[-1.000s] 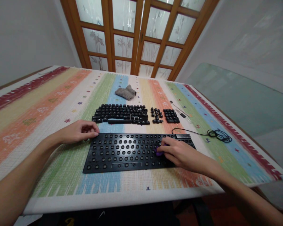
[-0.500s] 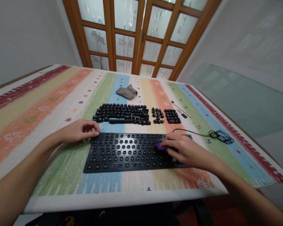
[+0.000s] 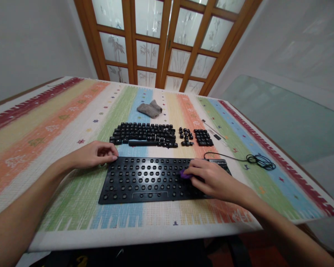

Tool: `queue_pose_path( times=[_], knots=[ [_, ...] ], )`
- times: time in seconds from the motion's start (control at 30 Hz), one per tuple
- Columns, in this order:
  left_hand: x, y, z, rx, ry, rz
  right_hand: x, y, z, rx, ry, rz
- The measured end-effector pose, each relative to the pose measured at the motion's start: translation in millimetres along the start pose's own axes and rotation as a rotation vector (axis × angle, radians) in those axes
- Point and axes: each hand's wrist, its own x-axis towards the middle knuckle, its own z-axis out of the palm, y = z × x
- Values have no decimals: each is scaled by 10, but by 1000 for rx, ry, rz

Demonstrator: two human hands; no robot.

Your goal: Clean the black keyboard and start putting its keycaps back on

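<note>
Head view: on a striped tablecloth point(image 3: 78, 193), a black keyboard base point(image 3: 153, 181) was laid flat

Toward the cloth's six o'clock edge the base was placed. From its centre, loose keycaps point(image 3: 143, 132) were grouped at twelve to one. At three, the base was partly covered by the right hand point(image 3: 208, 176); at ten, its corner was met by the left hand point(image 3: 98, 154), loosely curled, and whether it was pinched could not be told. Grey fabric point(image 3: 150, 109) was seen beyond the keycaps at twelve. A purple wad point(image 3: 185, 174) was gripped in the right fingertips.
</note>
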Motion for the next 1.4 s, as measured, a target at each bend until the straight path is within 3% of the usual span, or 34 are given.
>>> queue_pose_path(
  times=[0.3, 0.73, 1.07, 1.4],
  knots=[
    [5, 1, 9, -6, 0, 13, 95, -145, 187, -235, -5, -52],
    [9, -18, 9, 3, 6, 10, 156, -118, 73, -310, -101, -242],
    [14, 9, 10, 5, 8, 16, 202, -44, 3, -235, -156, -276],
    [15, 18, 18, 19, 15, 17, 102, -3, -205, 62, -130, -230]
  ],
)
